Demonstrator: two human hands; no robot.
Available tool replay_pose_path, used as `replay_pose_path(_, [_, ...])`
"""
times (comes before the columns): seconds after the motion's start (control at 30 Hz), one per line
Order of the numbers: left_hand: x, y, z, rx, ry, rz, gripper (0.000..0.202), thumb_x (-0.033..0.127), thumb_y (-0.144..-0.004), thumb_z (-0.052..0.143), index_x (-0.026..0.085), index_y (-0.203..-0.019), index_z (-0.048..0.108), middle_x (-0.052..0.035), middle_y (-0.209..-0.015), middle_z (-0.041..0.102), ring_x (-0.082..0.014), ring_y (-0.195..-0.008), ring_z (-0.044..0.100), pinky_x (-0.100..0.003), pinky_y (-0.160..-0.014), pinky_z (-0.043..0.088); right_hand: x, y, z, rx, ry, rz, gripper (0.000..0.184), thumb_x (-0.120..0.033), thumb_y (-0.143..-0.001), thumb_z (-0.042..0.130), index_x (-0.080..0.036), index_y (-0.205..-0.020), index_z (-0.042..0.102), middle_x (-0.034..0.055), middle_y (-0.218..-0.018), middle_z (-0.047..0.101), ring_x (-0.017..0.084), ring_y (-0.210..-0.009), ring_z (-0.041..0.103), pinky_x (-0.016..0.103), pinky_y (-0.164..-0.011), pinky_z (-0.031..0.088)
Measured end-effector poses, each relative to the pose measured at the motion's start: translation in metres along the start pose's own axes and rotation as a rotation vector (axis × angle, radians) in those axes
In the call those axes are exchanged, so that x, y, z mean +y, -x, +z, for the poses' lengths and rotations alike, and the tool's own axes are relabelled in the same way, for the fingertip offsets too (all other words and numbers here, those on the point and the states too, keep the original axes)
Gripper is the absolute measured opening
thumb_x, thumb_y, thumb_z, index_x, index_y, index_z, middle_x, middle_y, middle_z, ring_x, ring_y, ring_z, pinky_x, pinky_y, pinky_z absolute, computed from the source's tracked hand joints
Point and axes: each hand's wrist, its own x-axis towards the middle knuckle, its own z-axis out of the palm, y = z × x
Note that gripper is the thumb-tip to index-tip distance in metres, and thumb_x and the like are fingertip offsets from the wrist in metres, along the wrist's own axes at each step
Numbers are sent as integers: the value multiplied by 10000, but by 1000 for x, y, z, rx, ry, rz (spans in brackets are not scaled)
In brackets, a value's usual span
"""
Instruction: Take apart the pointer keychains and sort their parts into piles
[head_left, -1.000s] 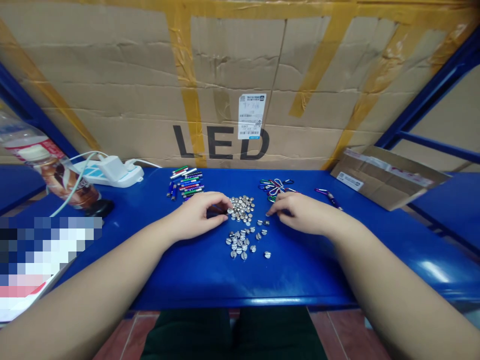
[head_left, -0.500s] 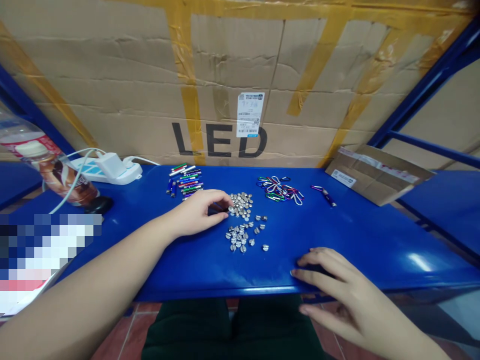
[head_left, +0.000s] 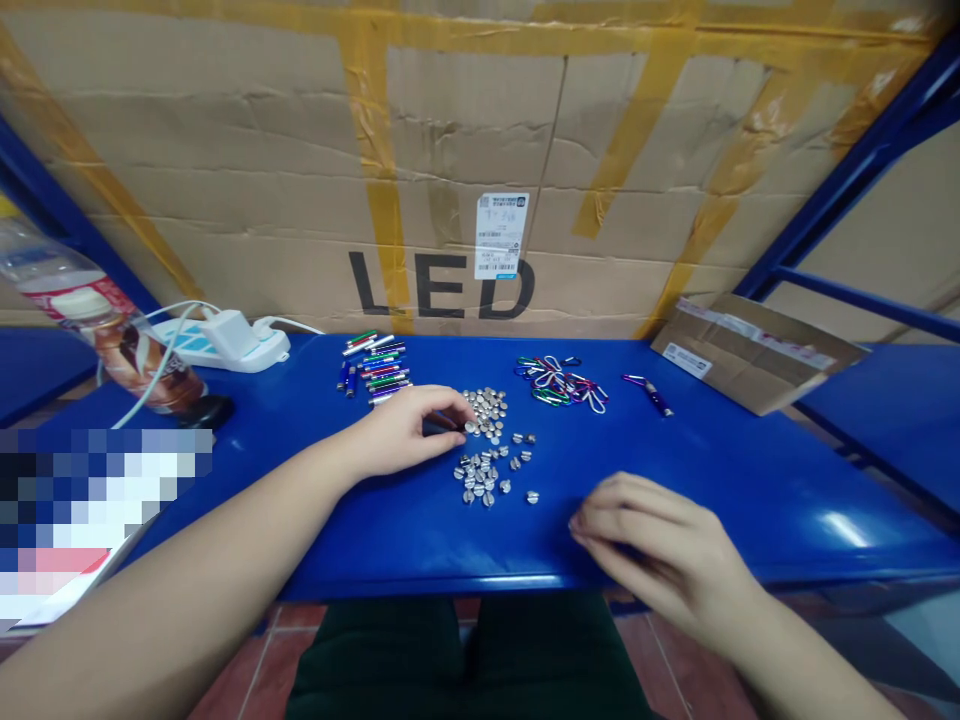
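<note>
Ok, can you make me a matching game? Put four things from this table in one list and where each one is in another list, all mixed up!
Things:
1. left hand
2. right hand
3. white power strip
4. coloured carabiners

Places:
A. near the front edge of the blue table
B. at the far left of the table
C. right beside the upper heap of silver pieces
D. at the back of the table, right of the silver heap

Pairs: 1-C, 2-A, 3-B, 4-D

Your blue bench holds a power strip at back left, small flashlights, silver screws mid-bench, carabiners, and flattened cardboard at back right.
</note>
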Motion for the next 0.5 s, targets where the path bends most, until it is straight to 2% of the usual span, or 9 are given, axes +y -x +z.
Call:
replay_pose_path(0.17, [2,0,2,-25,70,21,163,197,-889,691,169,-1048,711,-69,-1084,750,-182,-970,738,-336,-895,620,22,-69,10,-77,34,-81,92,-129,-983,644,-186,-983,717,57,-906,725,163,-840,681,280,-772,567])
replay_pose_path(0.27, [0,0,2,-28,98,16,161,210,-885,702,166,-1040,710,-62,-1063,756,-176,-943,742,-324,-875,623,39,-97,23,-154,35,-132,99,-133,-983,636,-170,-970,728,57,-896,724,164,-815,681,277,-750,558])
replay_pose_path(0.4, [-3,0,1,-23,137,-23,169,226,-877,716,167,-1036,710,-51,-1032,765,-172,-908,745,-325,-866,623,54,-113,35,-242,88,-173,100,-148,-978,642,-158,-977,742,64,-890,711,176,-805,676,289,-741,550])
replay_pose_path(0.5, [-6,0,1,-19,197,-66,186,222,-863,731,168,-1039,705,-43,-1007,769,-170,-901,744,-322,-862,622,60,-114,38,-237,101,-197,122,-156,-990,628,-155,-1000,750,76,-915,716,182,-831,678,293,-764,555])
